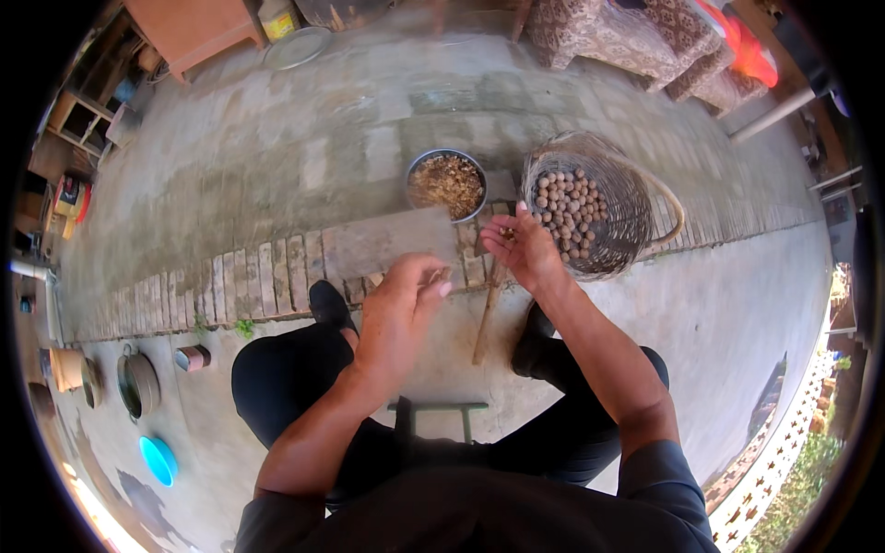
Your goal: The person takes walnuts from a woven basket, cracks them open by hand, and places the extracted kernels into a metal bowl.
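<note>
My left hand (401, 304) is raised over a flat grey slab (387, 242), with a small brown piece, seemingly walnut shell (444, 274), pinched between thumb and fingers. Palm up, my right hand (518, 242) cups some walnut pieces (507, 233) beside the near left rim of a wicker basket (632, 207). Whole walnuts (567, 207) lie inside that basket. Beyond my hands stands a round metal bowl (484, 200) filled with shelled walnut pieces (448, 185). A wooden handle (487, 318) slants down between my feet; its upper end is partly hidden.
A row of bricks (256, 280) edges the raised paving. To the left stand a metal pot (142, 386), a can (192, 358) and a blue basin (158, 461). A patterned sofa (608, 41) is at the far right. Part of a green stool frame (442, 406) shows between my legs.
</note>
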A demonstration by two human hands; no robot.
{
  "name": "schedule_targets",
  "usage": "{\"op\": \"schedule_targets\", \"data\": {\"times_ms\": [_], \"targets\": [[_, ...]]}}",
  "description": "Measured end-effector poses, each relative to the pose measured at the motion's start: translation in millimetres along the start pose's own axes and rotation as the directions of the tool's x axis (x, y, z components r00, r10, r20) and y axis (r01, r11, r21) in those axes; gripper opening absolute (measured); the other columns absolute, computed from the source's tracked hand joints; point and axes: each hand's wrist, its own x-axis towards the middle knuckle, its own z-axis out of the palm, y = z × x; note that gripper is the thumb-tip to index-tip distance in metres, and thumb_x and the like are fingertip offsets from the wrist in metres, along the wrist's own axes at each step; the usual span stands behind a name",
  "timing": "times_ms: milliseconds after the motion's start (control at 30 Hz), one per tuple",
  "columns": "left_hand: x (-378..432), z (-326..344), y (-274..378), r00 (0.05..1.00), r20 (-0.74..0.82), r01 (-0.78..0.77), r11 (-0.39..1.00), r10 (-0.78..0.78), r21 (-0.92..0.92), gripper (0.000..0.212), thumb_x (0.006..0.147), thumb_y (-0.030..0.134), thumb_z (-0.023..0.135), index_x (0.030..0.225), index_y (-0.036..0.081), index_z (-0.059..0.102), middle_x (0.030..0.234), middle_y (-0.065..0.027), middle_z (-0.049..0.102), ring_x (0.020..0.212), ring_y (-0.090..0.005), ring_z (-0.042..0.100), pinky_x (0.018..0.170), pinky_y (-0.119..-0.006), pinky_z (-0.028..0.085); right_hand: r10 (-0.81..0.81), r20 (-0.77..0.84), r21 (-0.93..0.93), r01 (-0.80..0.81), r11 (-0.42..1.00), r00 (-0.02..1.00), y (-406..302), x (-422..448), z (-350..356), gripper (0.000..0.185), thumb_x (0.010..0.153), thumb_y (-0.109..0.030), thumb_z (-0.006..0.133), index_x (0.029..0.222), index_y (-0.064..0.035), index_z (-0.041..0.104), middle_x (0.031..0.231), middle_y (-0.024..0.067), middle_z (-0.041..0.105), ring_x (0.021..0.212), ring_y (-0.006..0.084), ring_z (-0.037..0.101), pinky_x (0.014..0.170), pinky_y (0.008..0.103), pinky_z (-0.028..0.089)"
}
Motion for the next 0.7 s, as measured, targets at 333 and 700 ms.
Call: {"op": "schedule_targets", "data": {"times_ms": [333,700], "targets": [[-4,-18,4,0.994,0.065,0.09,0.996,-0.091,0.02,0.026,0.096,0.008,0.067,0.119,0.004,0.057,0.108,-0.0176,0.065,0.097,-0.0318,0.07,0.083,-0.039,0.054,-0.058,-0.069,-0.337,0.031,0.941,0.996,8,153,21,0.078,0.092,-0.056,0.069,0.132,0.0087,0.053,0.123,0.0208,0.061,0.116,0.0314,0.062,0.103,0.0431,0.048],[-5,-10,-2,0.999,0.028,-0.019,0.999,0.017,0.042,0.024,0.097,0.009,0.067,0.118,0.002,0.059,0.101,-0.0122,0.068,0.089,-0.0189,0.069,0.081,-0.031,0.054,0.09,0.072,-0.369,-0.057,0.928,0.993,-13,99,11,0.071,0.096,-0.054,0.065,0.128,0.0093,0.057,0.122,0.0218,0.063,0.116,0.0311,0.063,0.102,0.0407,0.051]]}}
